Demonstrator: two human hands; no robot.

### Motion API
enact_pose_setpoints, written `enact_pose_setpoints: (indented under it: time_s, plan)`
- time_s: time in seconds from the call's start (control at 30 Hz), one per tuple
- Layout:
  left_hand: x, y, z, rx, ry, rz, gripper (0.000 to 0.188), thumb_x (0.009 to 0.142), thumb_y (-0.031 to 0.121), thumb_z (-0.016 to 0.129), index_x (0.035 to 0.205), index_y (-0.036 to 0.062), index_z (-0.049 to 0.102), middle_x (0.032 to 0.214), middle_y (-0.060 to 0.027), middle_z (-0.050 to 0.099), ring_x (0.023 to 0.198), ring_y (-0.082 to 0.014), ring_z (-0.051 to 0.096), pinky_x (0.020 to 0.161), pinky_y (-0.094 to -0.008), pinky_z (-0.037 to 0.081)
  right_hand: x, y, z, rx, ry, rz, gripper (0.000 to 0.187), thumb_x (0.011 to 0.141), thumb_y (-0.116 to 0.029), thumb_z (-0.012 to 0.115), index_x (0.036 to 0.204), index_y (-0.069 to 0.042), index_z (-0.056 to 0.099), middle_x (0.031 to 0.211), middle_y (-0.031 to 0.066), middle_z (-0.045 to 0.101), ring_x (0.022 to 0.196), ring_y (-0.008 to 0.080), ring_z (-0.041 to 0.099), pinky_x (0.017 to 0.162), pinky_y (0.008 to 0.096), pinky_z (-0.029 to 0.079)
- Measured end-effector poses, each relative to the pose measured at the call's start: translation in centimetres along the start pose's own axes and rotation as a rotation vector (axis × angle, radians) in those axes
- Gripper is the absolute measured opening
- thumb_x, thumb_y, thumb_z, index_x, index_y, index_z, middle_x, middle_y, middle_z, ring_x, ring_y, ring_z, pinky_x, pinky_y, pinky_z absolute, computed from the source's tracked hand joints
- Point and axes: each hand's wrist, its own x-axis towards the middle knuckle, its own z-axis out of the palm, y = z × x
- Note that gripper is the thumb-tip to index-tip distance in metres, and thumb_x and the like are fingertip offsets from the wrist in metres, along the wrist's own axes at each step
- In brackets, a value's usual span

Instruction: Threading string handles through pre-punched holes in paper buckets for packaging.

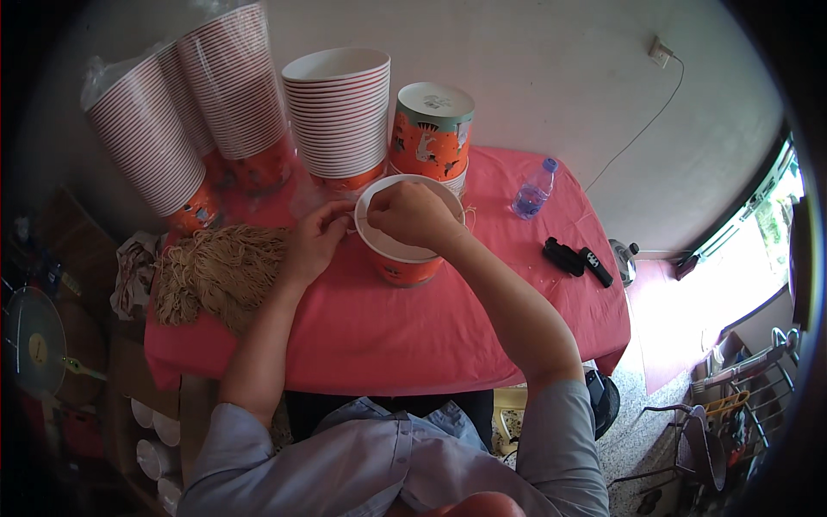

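Observation:
An orange paper bucket (405, 269) with a white inside stands on the red tablecloth (413, 336). My right hand (412, 214) is curled over its open rim, fingers closed, apparently pinching a thin string. My left hand (315, 238) rests at the bucket's left rim, fingertips pinched near the same string. A heap of tan string pieces (215, 271) lies just left of my left hand.
Stacks of striped paper buckets (185, 121) in plastic wrap, a white stack (338, 112) and a lidded orange bucket (431, 129) stand at the back. A water bottle (534, 189) and a black tool (577, 258) lie to the right. A folding rack (724, 414) stands on the floor.

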Motion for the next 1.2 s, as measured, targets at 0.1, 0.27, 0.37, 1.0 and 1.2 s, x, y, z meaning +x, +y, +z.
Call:
enact_pose_setpoints:
  time_s: [0.1,0.27,0.37,1.0,1.2]
  plan:
    - [0.0,0.0,0.1,-0.026,-0.011,0.007,0.030,0.110,0.009,0.055,0.136,-0.0010,0.065,0.116,-0.0060,0.074,0.104,-0.0116,0.070,0.090,-0.0267,0.054,-0.3,-0.2,-0.1,0.016,0.012,-0.017,0.023,0.088,-0.027,0.068,0.096,-0.011,0.084,0.092,0.0162,0.078,0.083,0.0350,0.074,0.082,0.0461,0.058]
    - [0.2,-1.2,0.0,-0.056,-0.035,0.061,0.031,0.108,0.008,0.058,0.137,-0.0012,0.065,0.119,-0.0066,0.075,0.105,-0.0120,0.069,0.092,-0.0277,0.055,-0.1,0.0,0.3,0.023,0.021,-0.025,0.024,0.090,-0.027,0.068,0.098,-0.012,0.084,0.093,0.0160,0.078,0.085,0.0350,0.074,0.083,0.0468,0.058]
    - [-0.1,-0.1,0.4,0.072,-0.035,0.093,0.031,0.106,0.008,0.061,0.135,-0.0009,0.066,0.118,-0.0067,0.076,0.105,-0.0114,0.069,0.092,-0.0283,0.055,0.2,0.2,0.6,0.019,-0.010,-0.055,0.024,0.091,-0.028,0.068,0.098,-0.012,0.084,0.094,0.0156,0.079,0.087,0.0348,0.074,0.084,0.0466,0.058]
    - [0.0,0.2,-1.0,-0.041,0.178,0.149,0.009,0.100,0.010,0.067,0.099,0.0026,0.071,0.090,-0.0009,0.072,0.084,-0.0081,0.067,0.074,-0.0250,0.054,-0.3,0.9,-1.1,-0.030,-0.121,-0.072,0.022,0.091,-0.026,0.067,0.093,-0.010,0.082,0.088,0.0132,0.078,0.083,0.0345,0.075,0.080,0.0462,0.059]
    - [0.3,1.6,-2.1,-0.370,0.207,0.043,0.012,0.101,0.013,0.063,0.100,0.0064,0.073,0.091,-0.0004,0.073,0.080,-0.0077,0.065,0.069,-0.0226,0.050,-0.8,0.4,-3.4,0.250,-0.122,0.018,0.021,0.093,-0.018,0.068,0.106,-0.008,0.081,0.081,0.0077,0.077,0.073,0.0201,0.074,0.072,0.0364,0.058]
